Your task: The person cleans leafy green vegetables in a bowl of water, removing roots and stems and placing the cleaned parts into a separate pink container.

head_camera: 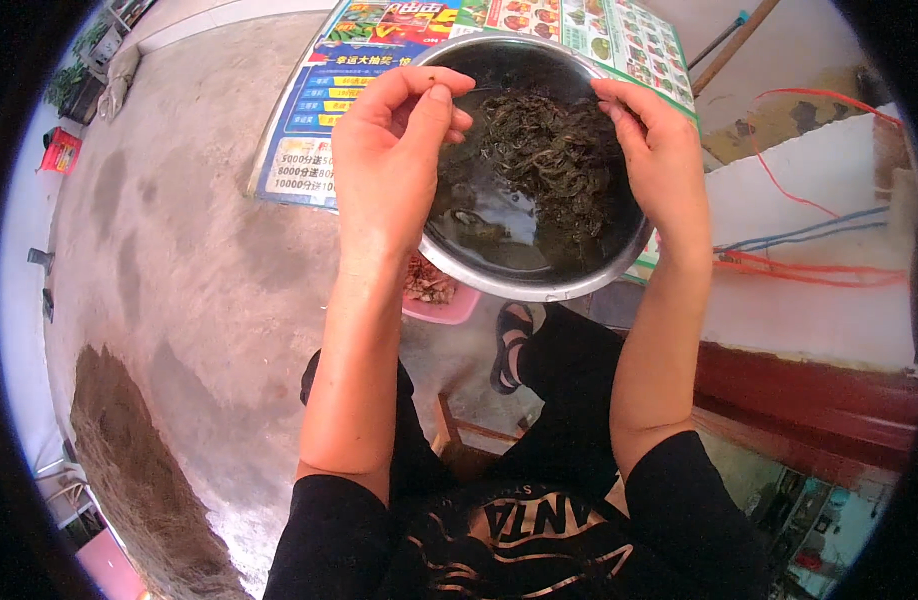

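Observation:
A round metal basin (530, 291) in front of me holds dark water and a heap of wet, dark brown-green leafy strands (549, 150). My left hand (402, 135) is over the basin's left side, its thumb tip close to the bent forefinger. A tiny brown speck shows on that forefinger; whether anything is pinched there I cannot tell. Over the right side, my right hand (654, 146) has thumb and forefinger tips close together beside the heap. Any thin strand between those tips is too small to make out.
Printed flyers (290, 161) cover the surface under the basin. Below it, a pink tub (459, 311) contains brownish scraps. A wooden stool (459, 442) stands between my legs. Red cords (811, 274) and blue cords (811, 229) stretch off at right. A brown heap (136, 457) lies on the concrete floor.

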A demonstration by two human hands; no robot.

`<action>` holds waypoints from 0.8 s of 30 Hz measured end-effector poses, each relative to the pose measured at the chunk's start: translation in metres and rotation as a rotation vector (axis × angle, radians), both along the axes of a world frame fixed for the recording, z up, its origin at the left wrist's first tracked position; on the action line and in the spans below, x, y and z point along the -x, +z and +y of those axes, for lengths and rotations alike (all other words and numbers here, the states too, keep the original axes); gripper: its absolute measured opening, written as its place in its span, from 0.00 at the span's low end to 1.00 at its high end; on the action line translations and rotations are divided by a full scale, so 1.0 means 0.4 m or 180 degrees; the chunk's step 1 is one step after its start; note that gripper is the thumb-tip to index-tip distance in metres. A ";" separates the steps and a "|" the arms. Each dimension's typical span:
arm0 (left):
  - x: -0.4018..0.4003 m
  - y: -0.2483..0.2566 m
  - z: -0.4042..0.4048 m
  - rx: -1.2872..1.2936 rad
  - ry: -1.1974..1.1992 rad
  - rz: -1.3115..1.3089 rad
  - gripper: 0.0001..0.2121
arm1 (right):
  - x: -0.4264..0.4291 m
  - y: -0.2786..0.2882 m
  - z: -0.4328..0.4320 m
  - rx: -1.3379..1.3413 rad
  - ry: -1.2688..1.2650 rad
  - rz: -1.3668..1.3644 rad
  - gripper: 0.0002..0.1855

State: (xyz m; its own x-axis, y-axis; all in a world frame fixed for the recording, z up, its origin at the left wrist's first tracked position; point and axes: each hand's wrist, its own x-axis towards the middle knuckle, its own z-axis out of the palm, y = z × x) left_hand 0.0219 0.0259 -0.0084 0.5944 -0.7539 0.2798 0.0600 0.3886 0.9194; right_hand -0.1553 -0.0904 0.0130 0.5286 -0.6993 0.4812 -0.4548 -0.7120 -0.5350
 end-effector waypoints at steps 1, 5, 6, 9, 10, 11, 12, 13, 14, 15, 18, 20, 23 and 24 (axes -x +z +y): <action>-0.002 -0.001 0.001 0.0025 -0.0003 0.0001 0.06 | -0.001 0.005 0.003 0.0034 -0.0076 0.0031 0.11; -0.006 0.002 0.000 0.0072 -0.0044 0.0040 0.06 | 0.008 0.030 0.030 0.0309 -0.0197 0.0183 0.12; -0.008 0.000 0.002 0.0076 -0.0131 0.0113 0.05 | 0.008 0.033 0.036 0.0159 -0.0147 0.0279 0.16; -0.017 -0.008 0.004 0.0089 -0.0245 0.0215 0.06 | -0.030 0.042 0.062 0.0611 0.0853 0.0853 0.24; -0.017 -0.012 0.006 0.0148 -0.0247 0.0234 0.06 | -0.051 0.035 0.081 0.0762 0.1154 0.1242 0.32; -0.019 -0.014 0.007 0.0206 -0.0247 0.0253 0.06 | -0.076 0.024 0.090 0.0783 0.1449 0.1647 0.37; -0.026 -0.012 0.013 0.0168 -0.0262 0.0222 0.06 | -0.100 0.017 0.108 0.0991 0.1532 0.2054 0.37; -0.024 -0.012 0.012 0.0192 -0.0282 0.0239 0.06 | -0.110 0.007 0.123 0.1194 0.1569 0.2476 0.38; -0.024 -0.012 0.012 0.0210 -0.0308 0.0286 0.06 | -0.117 -0.021 0.124 0.1345 0.1512 0.2858 0.38; -0.024 -0.015 0.011 0.0219 -0.0329 0.0335 0.06 | -0.119 -0.028 0.121 0.1348 0.1501 0.2880 0.38; -0.031 -0.018 0.010 0.0308 -0.0399 0.0403 0.06 | -0.131 -0.048 0.092 0.1506 0.1333 0.3693 0.33; -0.032 -0.023 0.011 0.0378 -0.0494 0.0460 0.06 | -0.143 -0.054 0.059 0.1233 0.1270 0.3284 0.25; -0.035 -0.023 0.012 0.0330 -0.0500 0.0380 0.06 | -0.148 -0.046 0.009 0.0648 0.1101 0.2901 0.22; -0.036 -0.018 0.015 0.0372 -0.0498 0.0459 0.06 | -0.155 -0.035 -0.011 0.0150 0.1184 0.2567 0.22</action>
